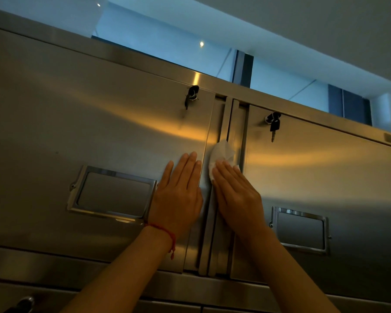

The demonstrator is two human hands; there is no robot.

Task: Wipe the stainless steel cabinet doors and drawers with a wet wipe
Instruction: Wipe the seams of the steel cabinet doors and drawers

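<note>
Now both hands are pressing flat on the steel cabinet, wipe under the right one.

Left hand (178,195), fingers straight, red string on the wrist, is lying on the left door (99,136) at frame centre. Right hand (236,195), fingers also straight, is pressing the white wipe (221,152) onto the strip between the left door and right door (325,177), just above centre. Keys (191,94) are hanging from both locks.

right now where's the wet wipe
In the head view, the wet wipe is pressed under the right hand on the vertical strip between the two cabinet doors.
</note>
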